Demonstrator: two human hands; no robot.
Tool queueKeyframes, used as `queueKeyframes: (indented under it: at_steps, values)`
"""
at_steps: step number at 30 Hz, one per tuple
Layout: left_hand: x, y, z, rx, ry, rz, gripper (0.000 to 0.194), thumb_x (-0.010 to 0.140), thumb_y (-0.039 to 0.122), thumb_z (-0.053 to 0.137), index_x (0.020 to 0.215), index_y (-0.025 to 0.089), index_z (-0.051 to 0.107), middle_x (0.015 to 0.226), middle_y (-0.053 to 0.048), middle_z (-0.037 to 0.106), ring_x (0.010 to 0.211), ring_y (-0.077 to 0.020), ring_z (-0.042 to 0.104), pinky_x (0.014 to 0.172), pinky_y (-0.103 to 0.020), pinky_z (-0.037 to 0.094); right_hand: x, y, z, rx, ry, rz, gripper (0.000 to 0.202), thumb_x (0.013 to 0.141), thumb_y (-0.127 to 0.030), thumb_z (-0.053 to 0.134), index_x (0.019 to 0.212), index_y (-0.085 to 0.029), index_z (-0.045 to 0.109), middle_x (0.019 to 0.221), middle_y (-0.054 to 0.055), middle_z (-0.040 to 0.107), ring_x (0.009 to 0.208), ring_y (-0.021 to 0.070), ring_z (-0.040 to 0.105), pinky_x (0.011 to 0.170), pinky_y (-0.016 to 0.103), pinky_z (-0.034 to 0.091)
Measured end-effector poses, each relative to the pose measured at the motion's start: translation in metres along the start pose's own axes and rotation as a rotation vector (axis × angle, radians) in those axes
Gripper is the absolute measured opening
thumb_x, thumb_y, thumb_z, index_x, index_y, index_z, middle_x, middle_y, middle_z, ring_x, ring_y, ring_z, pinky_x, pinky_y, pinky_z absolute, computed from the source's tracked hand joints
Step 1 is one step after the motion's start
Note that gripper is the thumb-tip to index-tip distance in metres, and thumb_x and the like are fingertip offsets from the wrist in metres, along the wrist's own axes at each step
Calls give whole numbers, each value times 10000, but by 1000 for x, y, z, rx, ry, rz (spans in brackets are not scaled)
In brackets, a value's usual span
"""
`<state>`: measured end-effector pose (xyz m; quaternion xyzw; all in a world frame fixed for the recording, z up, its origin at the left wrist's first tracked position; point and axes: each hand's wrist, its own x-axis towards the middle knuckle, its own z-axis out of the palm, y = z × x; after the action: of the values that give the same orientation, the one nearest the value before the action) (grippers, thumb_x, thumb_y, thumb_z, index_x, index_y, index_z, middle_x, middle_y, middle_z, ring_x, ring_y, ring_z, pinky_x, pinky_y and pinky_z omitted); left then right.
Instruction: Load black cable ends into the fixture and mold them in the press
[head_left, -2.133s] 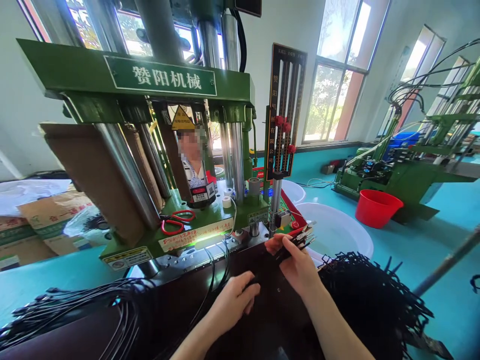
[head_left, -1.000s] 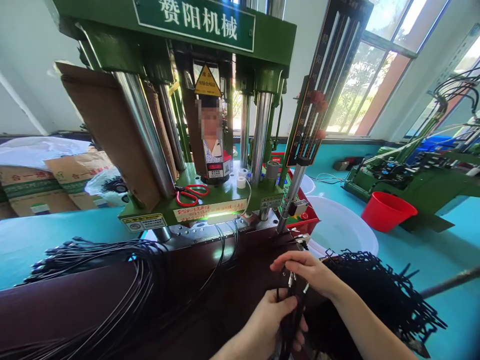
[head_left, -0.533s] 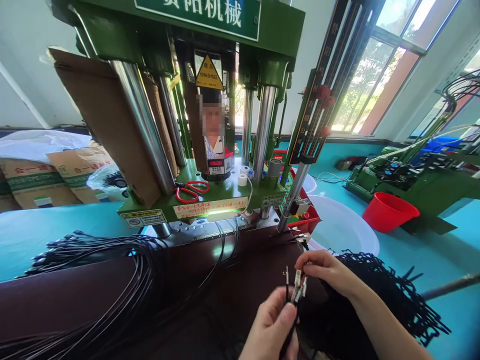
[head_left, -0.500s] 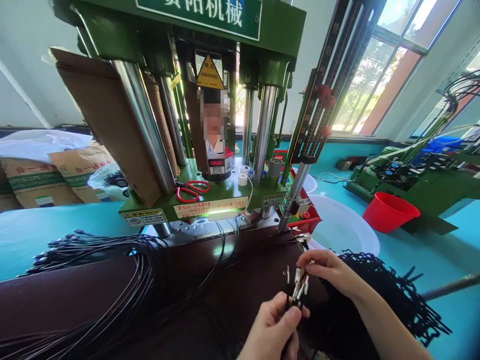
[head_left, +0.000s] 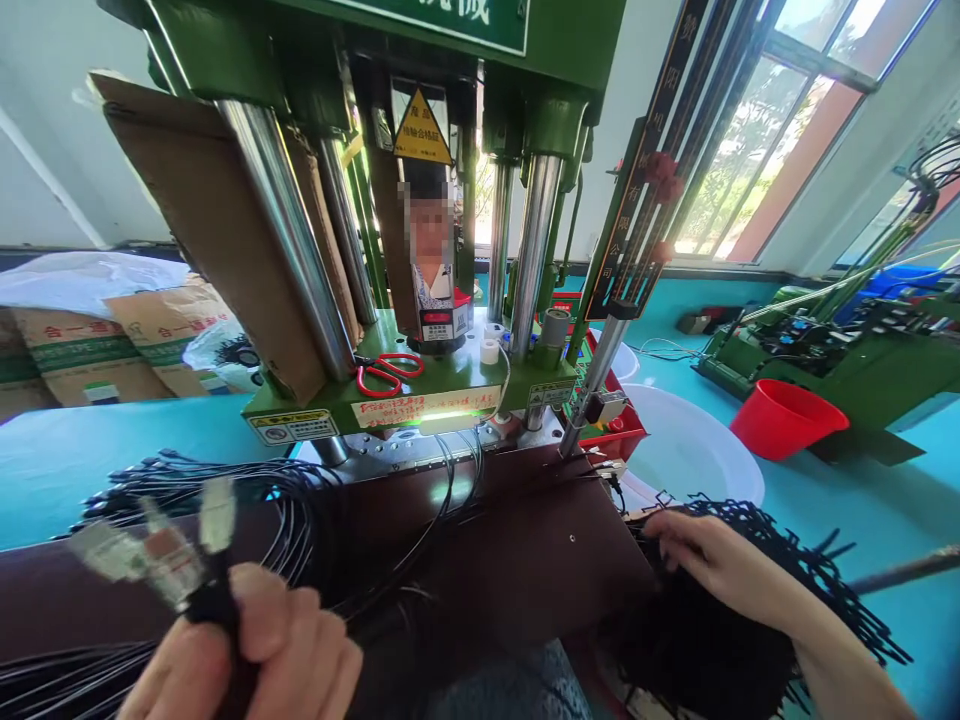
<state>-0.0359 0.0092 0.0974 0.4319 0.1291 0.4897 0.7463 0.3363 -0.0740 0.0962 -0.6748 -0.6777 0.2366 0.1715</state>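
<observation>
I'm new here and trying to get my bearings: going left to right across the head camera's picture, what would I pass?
Cardboard boxes → left hand gripping black cables with metal plugs → red scissors on the green machine → right hand on a heap of black cables → red bucket.

My left hand sits low at the left with a few connector ends standing up from it, and my right hand lies on the cable heap at the right. The press stands behind the table, scissors on its bed. More cables lie left of it, with a basin and bucket on the floor to the right.
</observation>
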Motion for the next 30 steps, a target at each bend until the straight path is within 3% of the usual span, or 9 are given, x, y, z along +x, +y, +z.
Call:
queueKeyframes:
  at_steps: [2,4,7,11,14,17,22,26,30]
  values:
    - [10,-13,17,10,112,-165,237,754,459,517,678,250,597,370,20,483,305,-75,364,332,-214,278,-6,-30,1,265,-246,-120,208,864,-254,398,979,-242,571,762,34,663,689,174,615,666,290,457]
    - [23,-49,44,14,78,-393,239,731,413,580,646,190,565,490,6,551,372,-81,447,368,-218,340,-6,-55,5,457,-372,-199,195,877,-270,412,1014,-234,544,791,45,668,708,172,622,685,297,469]
    - [34,-117,76,-44,43,-436,237,727,372,607,800,150,569,732,-40,642,613,-101,581,565,-212,460,6,-71,13,446,-231,-204,236,879,-273,410,1095,-230,494,804,38,636,718,165,605,675,293,474]
    - [33,-164,83,-139,-24,-498,406,745,511,520,964,177,447,473,40,560,279,-53,396,288,-144,286,26,-60,22,211,-74,-124,409,834,-241,490,1229,-256,388,804,0,611,722,157,570,709,300,454]
    - [29,-169,78,-88,-75,-565,494,733,551,505,1038,178,398,384,77,504,205,-41,280,228,-130,193,37,-47,27,321,-11,-179,638,776,-274,598,1328,-265,278,1050,40,586,968,189,539,881,347,404]
    - [30,-171,78,-21,-129,-618,468,694,585,516,856,148,471,347,68,469,198,-37,285,219,-129,199,48,-41,33,568,-62,-291,521,835,-366,513,1314,-245,349,1315,74,437,1212,208,378,1009,382,301]
    - [38,-176,80,-71,-17,-653,434,658,567,554,724,148,463,391,33,512,234,-60,383,234,-143,275,60,-48,41,653,-319,-263,396,915,-379,331,1216,-190,506,1237,92,530,1139,206,473,987,389,345]
    - [43,-176,80,-143,39,-603,389,685,509,567,765,144,461,438,25,539,274,-72,434,268,-159,344,64,-52,40,583,-346,-301,405,905,-378,360,1258,-207,460,1319,76,450,1211,208,393,1025,393,293]
    - [45,-178,81,-176,26,-566,395,670,511,584,744,140,467,449,23,536,280,-64,430,283,-164,360,73,-54,45,601,-378,-335,385,897,-387,372,1177,-188,545,1205,104,555,1097,218,512,948,395,383]
